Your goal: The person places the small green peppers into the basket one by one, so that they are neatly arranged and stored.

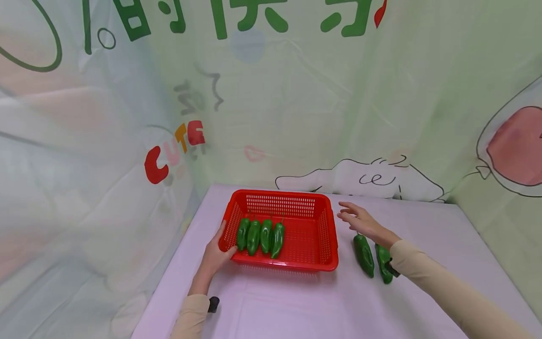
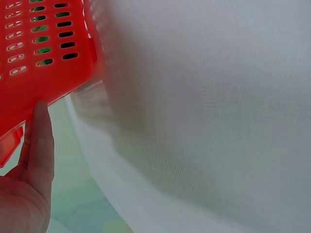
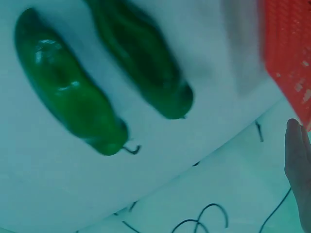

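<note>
A red plastic basket with slotted walls sits on the table, several green peppers side by side in its left half. At the basket's front left corner, my left hand grips the rim, thumb at the front and fingers along the left side. The left wrist view shows that hand against the red wall. My right hand hovers just right of the basket, fingers extended and holding nothing. Below it lie two loose green peppers, one partly covered by the right forearm in the head view.
A pale cloth covers the table. Printed curtains hang close behind it and on both sides. Dark wrist straps show at the wrists.
</note>
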A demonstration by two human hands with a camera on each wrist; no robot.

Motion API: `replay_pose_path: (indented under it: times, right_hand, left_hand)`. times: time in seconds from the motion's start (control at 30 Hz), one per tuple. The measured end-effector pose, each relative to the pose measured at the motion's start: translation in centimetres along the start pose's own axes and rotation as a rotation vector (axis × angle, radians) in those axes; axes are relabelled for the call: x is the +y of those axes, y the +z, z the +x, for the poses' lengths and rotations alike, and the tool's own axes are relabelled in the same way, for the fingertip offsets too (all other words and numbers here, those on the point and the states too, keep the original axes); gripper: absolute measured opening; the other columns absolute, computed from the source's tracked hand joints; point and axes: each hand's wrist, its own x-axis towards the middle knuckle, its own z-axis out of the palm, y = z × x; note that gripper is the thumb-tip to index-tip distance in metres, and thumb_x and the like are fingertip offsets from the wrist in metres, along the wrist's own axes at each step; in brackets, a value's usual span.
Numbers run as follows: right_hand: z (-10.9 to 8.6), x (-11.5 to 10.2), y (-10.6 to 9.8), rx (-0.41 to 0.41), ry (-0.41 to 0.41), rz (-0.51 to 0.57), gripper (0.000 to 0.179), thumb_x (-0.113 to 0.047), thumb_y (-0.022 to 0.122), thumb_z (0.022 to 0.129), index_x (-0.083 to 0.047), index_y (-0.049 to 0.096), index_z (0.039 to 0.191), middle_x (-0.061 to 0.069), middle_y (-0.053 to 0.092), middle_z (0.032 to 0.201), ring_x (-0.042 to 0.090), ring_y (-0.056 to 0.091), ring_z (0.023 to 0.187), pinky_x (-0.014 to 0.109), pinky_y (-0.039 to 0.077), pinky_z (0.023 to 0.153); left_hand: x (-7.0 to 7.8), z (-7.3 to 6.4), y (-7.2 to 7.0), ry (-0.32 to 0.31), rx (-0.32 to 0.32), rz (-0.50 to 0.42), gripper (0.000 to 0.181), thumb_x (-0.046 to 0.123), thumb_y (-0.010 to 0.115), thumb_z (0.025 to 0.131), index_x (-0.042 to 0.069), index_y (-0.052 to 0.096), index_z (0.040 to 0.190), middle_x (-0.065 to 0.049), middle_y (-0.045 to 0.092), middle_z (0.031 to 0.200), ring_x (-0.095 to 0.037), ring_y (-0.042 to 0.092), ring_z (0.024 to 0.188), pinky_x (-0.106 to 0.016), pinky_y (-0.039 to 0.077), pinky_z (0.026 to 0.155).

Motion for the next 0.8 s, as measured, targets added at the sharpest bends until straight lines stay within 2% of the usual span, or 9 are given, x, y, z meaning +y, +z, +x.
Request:
replay_pose_path:
  times: [0.23, 0.47, 0.6, 0.8]
  right_hand:
    - [-1.5, 2.5, -1.7, 0.033, 0.003, -0.024, 0.063, -0.03, 0.038, 0.105, 0.009, 0.02, 0.151, 0.036, 0.043, 0.14, 0.05, 0.046, 0.126, 0.057, 0.048, 0.096]
    - [-2.5, 5.4, -2.9, 0.067, 0.07, -0.073, 0.066, -0.036, 0.037, 0.106, 0.01, 0.02, 0.15, 0.039, 0.037, 0.141, 0.051, 0.047, 0.123, 0.056, 0.05, 0.093]
    - [-3.2, 7.2, -3.3, 0.092, 0.104, -0.108, 0.068, -0.037, 0.036, 0.106, 0.012, 0.02, 0.149, 0.041, 0.037, 0.14, 0.052, 0.045, 0.124, 0.059, 0.047, 0.095]
    - [-4.2, 9.3, -3.5, 0.18, 0.254, -0.122, 0.07, -0.039, 0.036, 0.103, 0.015, 0.022, 0.146, 0.044, 0.027, 0.142, 0.057, 0.03, 0.13, 0.068, 0.033, 0.103]
  left_hand:
    - [-0.1, 0.1, 0.1, 0.014, 0.009, 0.003, 0.086, 0.016, 0.069, 0.083, 0.017, 0.026, 0.158, -0.016, 0.037, 0.155, -0.038, 0.043, 0.135, -0.057, 0.044, 0.1]
    - [-0.2, 0.0, 0.1, 0.014, 0.011, 0.003, 0.086, 0.017, 0.069, 0.083, 0.017, 0.026, 0.157, -0.016, 0.038, 0.154, -0.039, 0.043, 0.135, -0.058, 0.044, 0.1]
    - [-0.4, 0.1, 0.1, 0.015, 0.011, 0.003, 0.085, 0.016, 0.068, 0.083, 0.018, 0.026, 0.157, -0.016, 0.037, 0.155, -0.039, 0.042, 0.136, -0.058, 0.043, 0.101]
    - [-0.4, 0.1, 0.1, 0.014, 0.009, -0.004, 0.086, 0.016, 0.069, 0.083, 0.019, 0.026, 0.158, -0.014, 0.037, 0.155, -0.038, 0.043, 0.135, -0.057, 0.043, 0.101]
